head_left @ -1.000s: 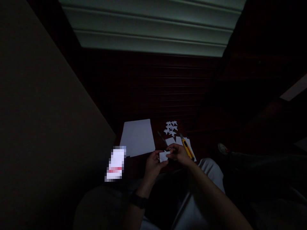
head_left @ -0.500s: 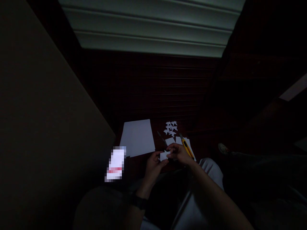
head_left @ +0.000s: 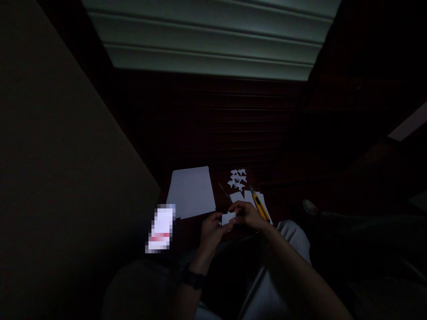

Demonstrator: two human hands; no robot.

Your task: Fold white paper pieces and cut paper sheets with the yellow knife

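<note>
The scene is very dark. My left hand [head_left: 211, 232] and my right hand [head_left: 248, 214] both pinch a small white piece of paper [head_left: 228, 218] between them, just above the dark wooden surface [head_left: 196, 226]. A dark watch sits on my left wrist. Right of my right hand lies a yellow utility knife [head_left: 259, 206] on small white paper pieces [head_left: 247, 196]. A dark pen [head_left: 224, 192] lies just beyond my hands.
A large white sheet [head_left: 191, 191] lies to the left of the pen. Several small folded or cut white paper shapes [head_left: 237, 177] are grouped farther back. A bright, blurred-out phone screen [head_left: 161, 227] glows at the left. A shoe [head_left: 311, 206] shows at the right.
The small paper piece has shifted slightly between my fingers, and my right hand has closed a little more over it. Everything else stays where it was.
</note>
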